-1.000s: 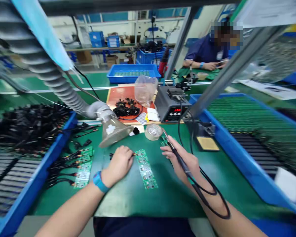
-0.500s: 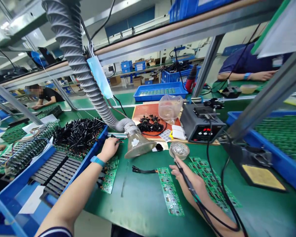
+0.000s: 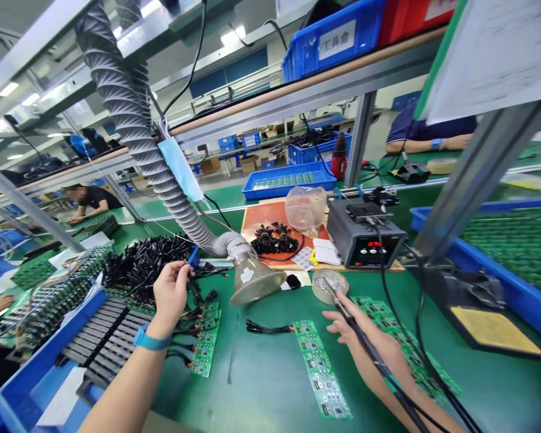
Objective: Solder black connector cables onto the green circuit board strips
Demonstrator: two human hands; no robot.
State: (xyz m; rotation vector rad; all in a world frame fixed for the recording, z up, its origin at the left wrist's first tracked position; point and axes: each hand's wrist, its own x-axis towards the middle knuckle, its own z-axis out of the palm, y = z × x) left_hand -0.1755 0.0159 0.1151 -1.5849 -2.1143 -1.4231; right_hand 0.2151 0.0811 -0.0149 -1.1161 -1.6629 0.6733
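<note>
My right hand (image 3: 376, 346) is closed around a soldering iron (image 3: 358, 334), whose tip reaches into a round tub of silvery material (image 3: 329, 284). Thumb and fingertips of my left hand (image 3: 171, 294) are pinched together beside the pile of black cables (image 3: 139, 261); what lies between them, if anything, I cannot make out. Loose black cables (image 3: 210, 270) lie just right of those fingertips. Below them is a green circuit board strip (image 3: 206, 346) with black cables attached. Between my hands lies another green board strip (image 3: 320, 367), with one black cable (image 3: 268, 328) at its far end.
A fume extractor hood (image 3: 255, 279) hangs low over the bench. Behind the tub stands a soldering station (image 3: 365, 234); an iron stand with yellow sponge (image 3: 496, 329) is at right. More boards (image 3: 399, 337) lie beneath my right forearm. Blue trays (image 3: 9, 391) flank the bench.
My left hand has moved left, away from the loose cables beside the hood, towards the cable pile. The iron's tip remains at the tub. The camera view has shifted slightly.
</note>
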